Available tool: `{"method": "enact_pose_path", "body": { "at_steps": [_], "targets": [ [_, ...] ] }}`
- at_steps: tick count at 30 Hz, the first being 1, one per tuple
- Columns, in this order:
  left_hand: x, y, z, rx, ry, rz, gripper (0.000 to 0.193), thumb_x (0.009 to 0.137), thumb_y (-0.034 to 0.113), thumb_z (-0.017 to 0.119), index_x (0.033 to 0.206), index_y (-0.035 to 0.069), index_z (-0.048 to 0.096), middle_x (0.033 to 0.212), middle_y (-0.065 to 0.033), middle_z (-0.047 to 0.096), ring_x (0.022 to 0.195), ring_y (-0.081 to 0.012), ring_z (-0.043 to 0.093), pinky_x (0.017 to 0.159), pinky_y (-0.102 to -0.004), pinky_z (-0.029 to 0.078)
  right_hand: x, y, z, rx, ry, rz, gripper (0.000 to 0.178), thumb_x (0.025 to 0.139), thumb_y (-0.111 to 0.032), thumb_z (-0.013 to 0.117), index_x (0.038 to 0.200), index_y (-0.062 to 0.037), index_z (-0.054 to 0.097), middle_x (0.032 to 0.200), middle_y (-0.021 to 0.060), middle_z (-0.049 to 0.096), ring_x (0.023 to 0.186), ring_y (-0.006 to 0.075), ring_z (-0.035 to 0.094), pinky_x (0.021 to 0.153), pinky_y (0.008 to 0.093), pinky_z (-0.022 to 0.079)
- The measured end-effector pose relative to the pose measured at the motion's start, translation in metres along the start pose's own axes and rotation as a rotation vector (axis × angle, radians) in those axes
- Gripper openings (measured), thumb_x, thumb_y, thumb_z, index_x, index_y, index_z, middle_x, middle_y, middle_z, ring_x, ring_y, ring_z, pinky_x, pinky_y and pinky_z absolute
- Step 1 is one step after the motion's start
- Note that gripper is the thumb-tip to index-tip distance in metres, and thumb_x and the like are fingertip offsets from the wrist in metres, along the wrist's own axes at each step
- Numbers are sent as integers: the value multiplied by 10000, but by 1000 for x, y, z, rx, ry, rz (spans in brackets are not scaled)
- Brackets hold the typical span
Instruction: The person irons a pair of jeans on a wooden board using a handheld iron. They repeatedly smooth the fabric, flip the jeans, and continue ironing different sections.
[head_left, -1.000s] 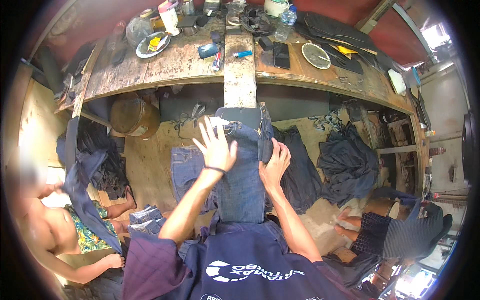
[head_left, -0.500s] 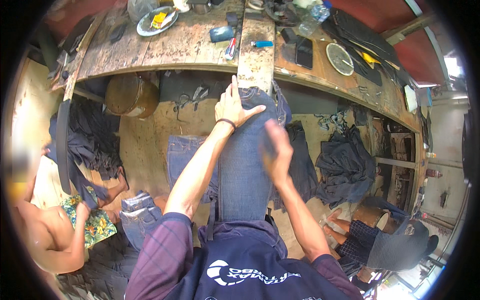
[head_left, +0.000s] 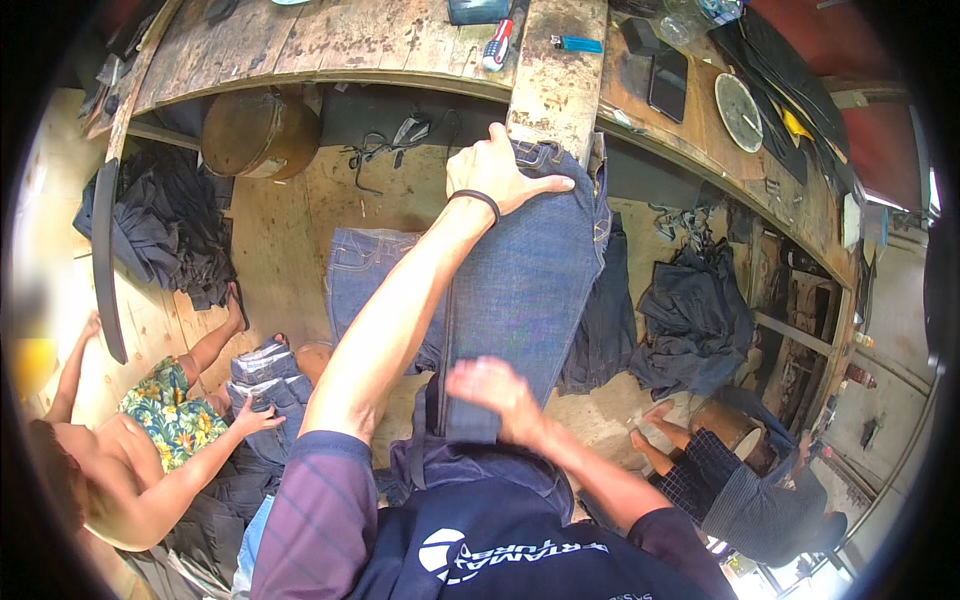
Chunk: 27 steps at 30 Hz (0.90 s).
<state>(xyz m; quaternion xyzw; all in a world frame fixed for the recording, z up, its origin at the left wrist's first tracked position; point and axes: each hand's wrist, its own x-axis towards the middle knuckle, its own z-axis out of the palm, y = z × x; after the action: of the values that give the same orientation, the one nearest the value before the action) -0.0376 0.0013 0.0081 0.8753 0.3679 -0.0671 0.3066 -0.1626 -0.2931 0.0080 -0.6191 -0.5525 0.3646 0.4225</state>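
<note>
Dark blue jeans lie lengthwise over a narrow wooden board that runs from the workbench toward my body. My left hand presses flat on them near the far waistband end, thumb stretched out to the right. A dark band circles that wrist. Close to my waist, my right hand is over the near end of the jeans, smeared by motion. Under its palm shows what looks like a dark flat block, its kind unclear, with the fingers closed over it.
On the bench lie a blue lighter, a phone and a round dish. Dark garments are heaped at right. One person sits left beside stacked jeans; another person is at lower right.
My right hand has swept from the upper right side of the jeans down toward my waist. My left hand stays near the waistband. The view has shifted, and the person at left now reaches to stacked jeans.
</note>
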Motion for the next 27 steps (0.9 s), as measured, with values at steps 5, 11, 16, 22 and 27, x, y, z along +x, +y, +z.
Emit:
{"method": "enact_pose_path", "body": {
  "at_steps": [5,11,16,22,27],
  "targets": [
    [2,4,-6,-2,-26,-48,1351,580,988,808,1385,-74,579,1173,-287,791,1140,-425,781,996,-500,621,11,-7,-28,142,-304,21,816,598,63,704,1398,-91,749,1479,134,720,1464,333,604,1290,524,402],
    [7,2,-5,-15,-26,-32,1328,593,989,796,1362,-81,632,1162,-318,788,1147,-447,774,1010,-518,612,44,6,-47,-164,169,-27,494,882,-88,588,1337,-98,781,1414,137,752,1404,355,650,1245,526,428],
    [10,2,-4,-47,-28,-64,1296,591,986,800,1332,-69,668,1161,-307,792,1143,-442,776,995,-522,616,14,-2,-50,41,-182,-50,445,925,-200,706,1357,-120,780,1437,127,746,1420,321,646,1256,487,431],
    [10,3,-6,-26,-38,-63,1294,600,985,795,1332,-75,675,1192,-310,786,1159,-442,768,1017,-532,600,28,27,-60,-166,170,21,613,781,-26,737,1389,-100,771,1431,140,753,1405,338,661,1269,503,431],
    [10,4,-4,-44,0,-92,1256,561,985,816,1287,-35,709,1200,-286,794,1162,-411,781,993,-508,623,-33,-2,-20,121,-149,126,715,700,23,667,1394,-112,773,1489,134,721,1434,341,638,1277,506,424]
  ]
}}
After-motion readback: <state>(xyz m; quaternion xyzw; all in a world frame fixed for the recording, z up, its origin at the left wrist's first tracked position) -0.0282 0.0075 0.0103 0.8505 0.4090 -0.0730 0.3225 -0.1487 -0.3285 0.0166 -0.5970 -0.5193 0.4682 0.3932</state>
